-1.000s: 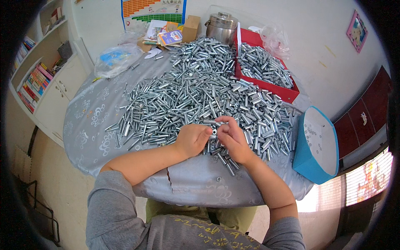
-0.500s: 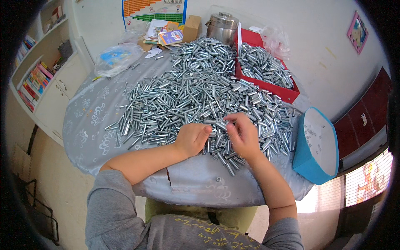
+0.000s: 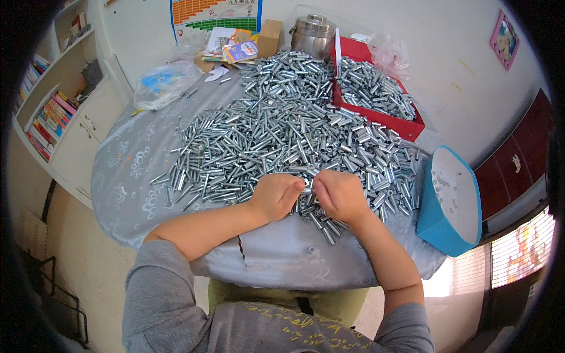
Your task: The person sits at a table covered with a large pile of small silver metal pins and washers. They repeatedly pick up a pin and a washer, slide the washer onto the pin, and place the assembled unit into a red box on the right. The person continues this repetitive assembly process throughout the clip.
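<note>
A broad pile of silver metal bolts and tube-like sleeves (image 3: 235, 141) covers the middle of the table. At the pile's near edge my left hand (image 3: 276, 197) is closed, thumb uppermost. A short piece of a metal bolt (image 3: 306, 187) shows at its fingertips, mostly hidden by the fingers. My right hand (image 3: 342, 197) is closed too, its thumb and fingers pressed together right beside the left thumb. Whatever it pinches is covered by the fingers. A small metal nut (image 3: 312, 250) lies on the grey tablecloth (image 3: 273, 259) below the hands.
A red box (image 3: 379, 122) full of metal pieces stands at the back right. Farther right sits a blue bin (image 3: 438, 217) with small rings in it. A steel pot (image 3: 313, 38), booklets (image 3: 240, 52) and a plastic bag (image 3: 165, 85) line the back.
My right hand has moved down and left toward the left hand, and its fingers have closed. The left hand has hardly moved.
</note>
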A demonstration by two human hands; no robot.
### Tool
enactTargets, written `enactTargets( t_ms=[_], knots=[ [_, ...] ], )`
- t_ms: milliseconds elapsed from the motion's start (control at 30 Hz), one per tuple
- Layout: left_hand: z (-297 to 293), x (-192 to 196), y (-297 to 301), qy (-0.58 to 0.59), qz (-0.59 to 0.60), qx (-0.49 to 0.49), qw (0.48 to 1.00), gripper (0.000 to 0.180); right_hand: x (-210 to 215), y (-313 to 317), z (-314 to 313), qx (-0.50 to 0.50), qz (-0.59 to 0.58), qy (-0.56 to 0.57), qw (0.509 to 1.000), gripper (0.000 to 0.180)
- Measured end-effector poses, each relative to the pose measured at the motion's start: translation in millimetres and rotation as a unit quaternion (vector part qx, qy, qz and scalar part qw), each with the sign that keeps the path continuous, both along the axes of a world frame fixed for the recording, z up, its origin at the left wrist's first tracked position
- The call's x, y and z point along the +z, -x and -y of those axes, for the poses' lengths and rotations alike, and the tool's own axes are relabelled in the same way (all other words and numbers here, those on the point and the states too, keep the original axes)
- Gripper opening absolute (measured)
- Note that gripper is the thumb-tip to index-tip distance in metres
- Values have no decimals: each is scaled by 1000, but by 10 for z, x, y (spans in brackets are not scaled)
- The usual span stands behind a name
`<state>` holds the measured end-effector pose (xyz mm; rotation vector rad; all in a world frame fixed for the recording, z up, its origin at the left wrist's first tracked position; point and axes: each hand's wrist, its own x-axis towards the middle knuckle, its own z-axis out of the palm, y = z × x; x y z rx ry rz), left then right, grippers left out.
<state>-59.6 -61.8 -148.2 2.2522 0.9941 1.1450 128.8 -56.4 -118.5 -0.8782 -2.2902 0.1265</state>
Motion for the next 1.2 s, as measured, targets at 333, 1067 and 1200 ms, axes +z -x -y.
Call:
enactTargets(
  t_ms=[333,1067,1200],
  knots=[
    [-26,-33,7,19,6,50,999,61,129,12,58,-43,-80,26,996,18],
    [-9,0,-2,15,7,39,999,58,146,44,103,-1,-56,103,993,17],
    [-3,14,-10,9,-7,26,1000,58,83,88,134,-2,-44,141,989,16]
  ],
)
